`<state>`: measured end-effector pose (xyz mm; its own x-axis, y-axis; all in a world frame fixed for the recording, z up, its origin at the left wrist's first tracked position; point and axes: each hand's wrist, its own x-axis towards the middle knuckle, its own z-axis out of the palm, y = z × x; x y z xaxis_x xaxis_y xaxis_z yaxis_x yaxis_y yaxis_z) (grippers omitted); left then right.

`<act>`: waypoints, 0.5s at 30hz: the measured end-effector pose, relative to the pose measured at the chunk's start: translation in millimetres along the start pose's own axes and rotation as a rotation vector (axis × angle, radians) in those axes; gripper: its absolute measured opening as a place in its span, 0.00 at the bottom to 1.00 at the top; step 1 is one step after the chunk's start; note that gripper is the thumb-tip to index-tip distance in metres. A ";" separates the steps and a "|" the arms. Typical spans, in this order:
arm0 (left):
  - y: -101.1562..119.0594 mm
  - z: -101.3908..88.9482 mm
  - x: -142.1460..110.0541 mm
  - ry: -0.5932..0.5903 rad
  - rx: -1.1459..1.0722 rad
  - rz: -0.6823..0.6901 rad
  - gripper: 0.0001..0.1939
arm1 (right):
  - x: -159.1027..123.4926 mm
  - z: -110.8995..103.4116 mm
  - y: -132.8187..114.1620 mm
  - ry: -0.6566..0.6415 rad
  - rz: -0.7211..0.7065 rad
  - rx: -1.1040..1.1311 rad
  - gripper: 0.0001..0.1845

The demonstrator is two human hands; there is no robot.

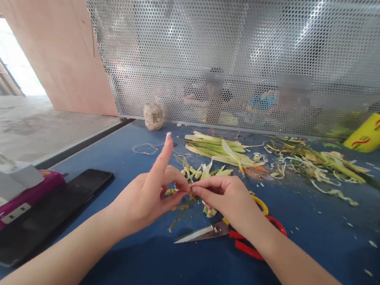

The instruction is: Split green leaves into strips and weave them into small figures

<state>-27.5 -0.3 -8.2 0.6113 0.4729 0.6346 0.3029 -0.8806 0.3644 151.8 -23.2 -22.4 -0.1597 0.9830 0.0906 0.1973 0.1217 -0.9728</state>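
Observation:
The fingertips of my left hand (143, 194) and my right hand (230, 197) meet in a pinch above the table. My left index finger points up, apart from the rest. Whatever lies between the fingertips is too small to make out. Just behind and beneath them is a small heap of pale green plant pieces (191, 171), some looking knotted or braided, partly covered by my hands. Scissors (219, 229) with red and yellow handles lie under my right wrist, blades towards the left. Farther back rests a bundle of pale green leaf strips (210, 148).
Left on the blue table (167, 277) are a black phone (48, 213) and a magenta power strip (36, 193) with a white plug. A twine roll (153, 116), plant scraps (328, 165) and a yellow tube (374, 131) stand or lie farther back, before a perforated metal screen (188, 37). Two people are behind it.

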 end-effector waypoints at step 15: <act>4.3 3.2 -0.6 0.043 -0.204 -0.264 0.50 | 0.6 -2.3 -3.7 0.033 -0.031 0.008 0.06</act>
<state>-24.2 -4.4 -9.3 0.4986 0.6882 0.5270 0.2913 -0.7056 0.6459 153.3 -22.7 -18.3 -0.1334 0.9828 0.1278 0.1852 0.1514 -0.9710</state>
